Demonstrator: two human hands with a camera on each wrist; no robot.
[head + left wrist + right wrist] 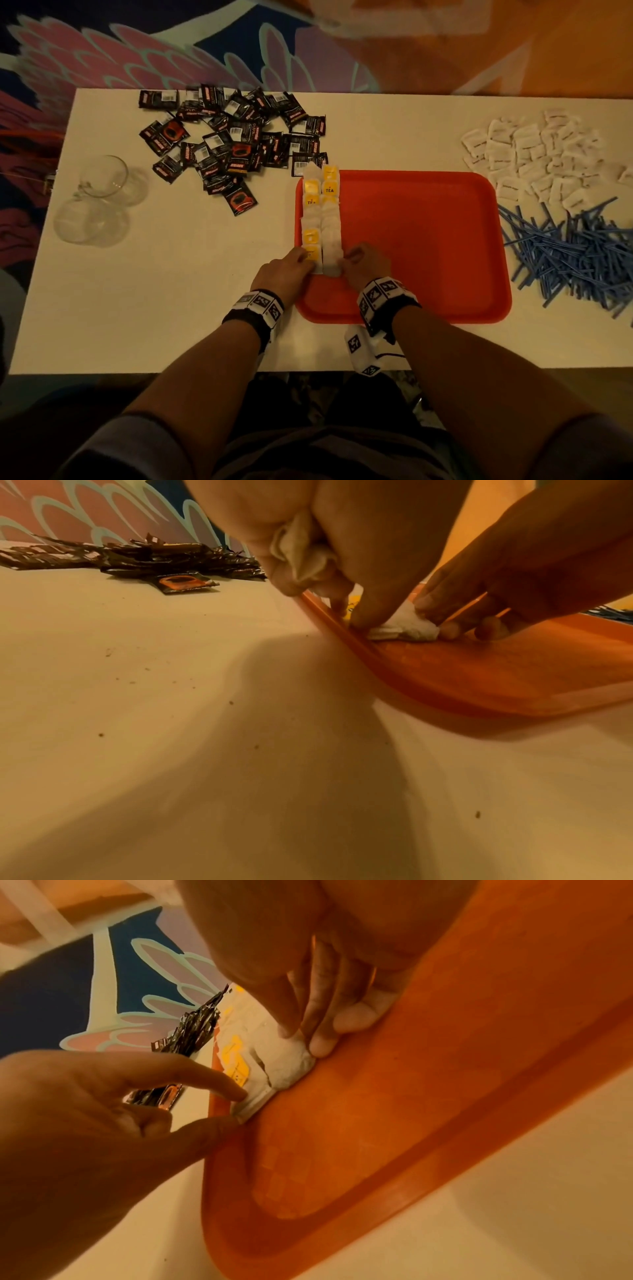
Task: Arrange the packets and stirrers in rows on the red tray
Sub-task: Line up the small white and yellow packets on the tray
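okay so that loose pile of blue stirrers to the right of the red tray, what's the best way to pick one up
Probably from above, pinching one blue stirrer near its middle, across its width. In the head view they lie flat and crisscrossed on the white table. Choose one whose end sticks out on the red tray side, so it slides free without dragging others.

A white table (171, 308) was set across the middle of the view under dim, warm light. Beyond it, from 9 to 12 o'clock, a wall painting (102, 51) of pink feathers on dark blue was seen; toward 1 o'clock, orange.
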